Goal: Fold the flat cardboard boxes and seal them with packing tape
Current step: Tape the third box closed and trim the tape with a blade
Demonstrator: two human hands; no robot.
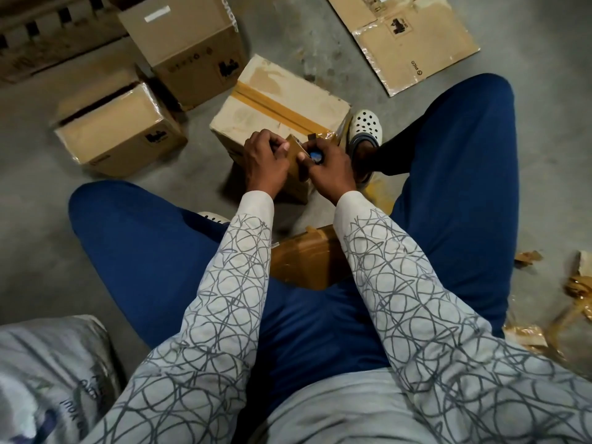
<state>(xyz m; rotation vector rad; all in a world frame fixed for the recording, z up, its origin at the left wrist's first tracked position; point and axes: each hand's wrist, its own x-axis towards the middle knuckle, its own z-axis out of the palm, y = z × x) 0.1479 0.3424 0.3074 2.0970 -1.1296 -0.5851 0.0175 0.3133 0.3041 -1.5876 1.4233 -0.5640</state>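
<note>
Grey concrete floor [38, 238] fills the room, and a person sits on it in blue trousers [153, 251] and grey sleeves with a scribble pattern [224, 299].

Beyond the hands and touching them at its near edge stands the taped cardboard box [272, 100], closed, with a brown tape strip across its top. Farther out to the left of the left hand stand two more folded boxes, the tall one [189, 49] and the low one [118, 136]. Far beyond the right hand lies a flat cardboard sheet [413, 43]. A woven sack [48, 363] sits well behind the left hand, by the elbow. Between the forearms, behind both hands, lies a brown taped carton [307, 254]. Torn tape scraps [576, 290] are scattered well to the right of the right hand. A white clog [366, 126] sits just beyond that hand, beside the box.

The left hand [266, 158] is curled round the packing tape roll [293, 150], thumb pressed on it. The right hand [330, 169] grasps the roll's other side, fingers closed over a blue-and-black part there.
</note>
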